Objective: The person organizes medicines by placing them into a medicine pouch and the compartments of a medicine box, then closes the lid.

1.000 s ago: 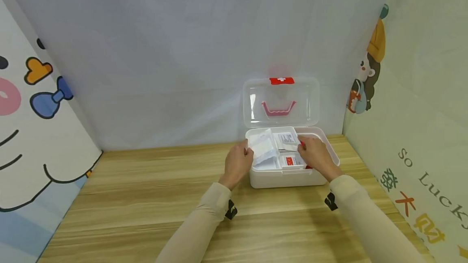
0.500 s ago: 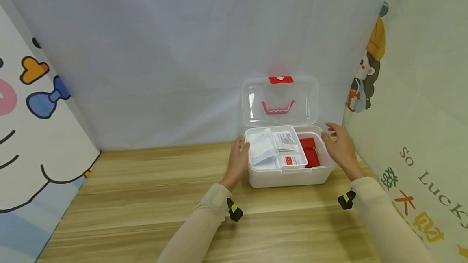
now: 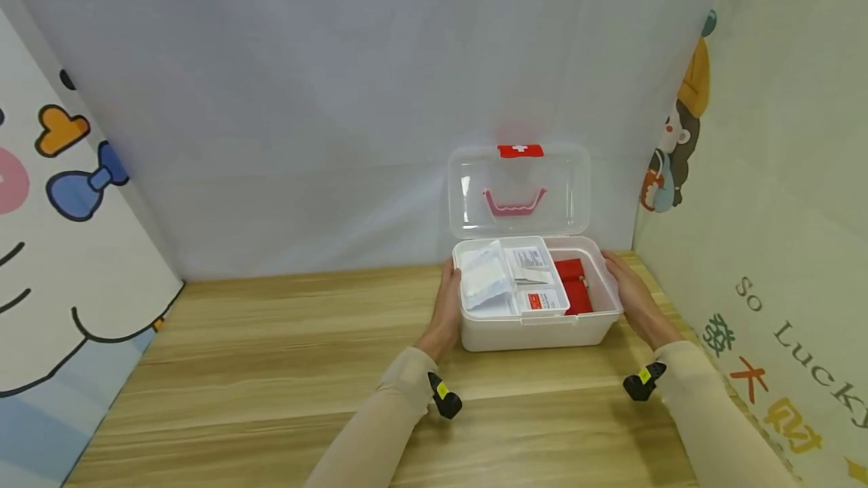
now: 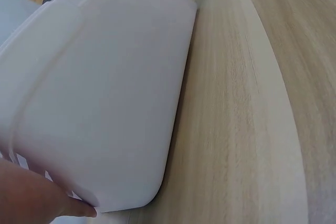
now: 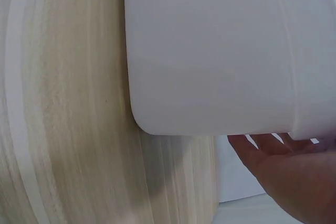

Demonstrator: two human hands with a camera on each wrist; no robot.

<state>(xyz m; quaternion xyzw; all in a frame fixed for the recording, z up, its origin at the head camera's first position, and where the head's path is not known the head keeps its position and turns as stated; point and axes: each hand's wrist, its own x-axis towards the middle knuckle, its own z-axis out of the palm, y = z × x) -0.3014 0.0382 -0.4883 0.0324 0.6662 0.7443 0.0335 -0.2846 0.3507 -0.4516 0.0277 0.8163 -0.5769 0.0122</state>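
Note:
A white first-aid box (image 3: pixel 536 332) stands on the wooden table with its transparent lid (image 3: pixel 518 172) raised against the backdrop. My left hand (image 3: pixel 445 311) lies along the box's left side, and my right hand (image 3: pixel 636 300) along its right side. Fingers (image 5: pixel 257 150) of the right hand reach under the rim in the right wrist view. In the left wrist view, fingers (image 4: pixel 47 203) touch the box's end near the rim. An inner tray (image 3: pixel 497 306) carries a white pad packet (image 3: pixel 484 273), labelled sachets (image 3: pixel 531 257) and a red-marked packet (image 3: pixel 542 300).
Two red pouches or folded pieces (image 3: pixel 575 292) lie in the box's right compartment. A grey-white curtain (image 3: pixel 305 134) closes off the back; the right side panel (image 3: pixel 766 247) comes close to the right hand. The wooden table (image 3: pixel 271 367) extends to the left.
The right hand has left the tray and come down on the box's right side. The left hand has slid from the tray's left edge down to the box's left side.

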